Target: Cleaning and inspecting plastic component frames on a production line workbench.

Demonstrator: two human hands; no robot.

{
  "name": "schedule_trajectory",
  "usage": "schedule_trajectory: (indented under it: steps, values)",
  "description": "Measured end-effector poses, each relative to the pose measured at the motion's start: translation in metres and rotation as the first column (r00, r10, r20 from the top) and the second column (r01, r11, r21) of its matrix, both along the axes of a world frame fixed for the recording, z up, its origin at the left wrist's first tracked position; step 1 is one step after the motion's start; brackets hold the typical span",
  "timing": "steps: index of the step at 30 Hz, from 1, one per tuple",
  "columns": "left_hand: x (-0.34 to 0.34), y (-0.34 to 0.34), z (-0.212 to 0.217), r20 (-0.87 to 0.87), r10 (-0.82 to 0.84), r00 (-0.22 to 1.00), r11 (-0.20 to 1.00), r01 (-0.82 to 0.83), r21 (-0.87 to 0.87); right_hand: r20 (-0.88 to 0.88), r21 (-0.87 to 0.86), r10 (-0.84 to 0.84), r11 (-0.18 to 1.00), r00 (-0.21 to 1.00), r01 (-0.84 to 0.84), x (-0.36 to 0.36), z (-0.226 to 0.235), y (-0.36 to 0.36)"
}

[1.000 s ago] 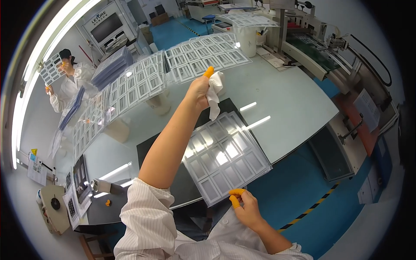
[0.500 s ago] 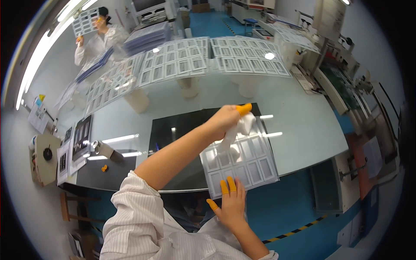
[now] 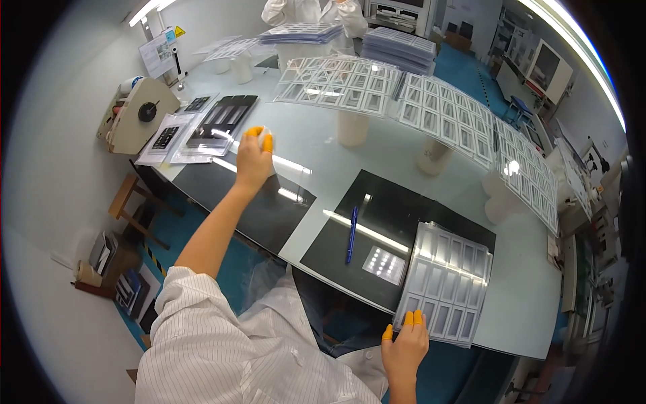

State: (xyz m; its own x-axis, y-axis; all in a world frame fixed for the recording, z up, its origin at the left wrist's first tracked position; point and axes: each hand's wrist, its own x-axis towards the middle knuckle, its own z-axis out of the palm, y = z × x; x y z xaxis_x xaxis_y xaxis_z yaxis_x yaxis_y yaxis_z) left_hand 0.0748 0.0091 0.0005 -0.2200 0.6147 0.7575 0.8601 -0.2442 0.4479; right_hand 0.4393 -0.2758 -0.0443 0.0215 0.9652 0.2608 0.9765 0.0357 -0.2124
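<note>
On the tabletop [image 3: 521, 303], pale cylindrical tubs [image 3: 353, 129] prop up clear panelled sheets [image 3: 336, 84], their contents hidden. At the near edge lies a stack of clear sheets [image 3: 447, 279], the right hand [image 3: 405, 347] resting on its corner, grip loosely spread, grasping nothing. The left hand's [image 3: 254, 161] grip is curled around a pale item [image 3: 262, 137], mostly hidden.

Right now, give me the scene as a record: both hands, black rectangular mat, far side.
left hand: yellow-orange finger cots, fingers curled; contents mostly hidden
right hand: fingertips at near edge of clear plastic window-grid sheets
black rectangular mat: slim blue pen; small translucent square card, between pen and sheets
far side: white-framed clear sheets raised on white cylindrical supports; white-coated person
</note>
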Motion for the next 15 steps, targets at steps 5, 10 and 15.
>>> schedule_trajectory:
  steps: [5,10,15]
  values:
    - [-0.066,0.031,-0.027,-0.275,-0.112,0.955,0.946,0.017,-0.324,0.026,-0.039,0.015,0.999,1.0,-0.014,-0.001,0.015,0.007]
    - [-0.058,0.025,-0.023,-0.382,-0.149,0.912,0.977,0.078,-0.196,0.021,0.023,0.041,0.999,0.999,-0.041,-0.007,0.025,0.014]
    - [-0.004,-0.015,0.0,-0.346,-0.163,0.924,0.986,0.146,-0.075,0.007,-0.01,-0.1,0.995,0.995,0.1,-0.013,0.016,0.012]
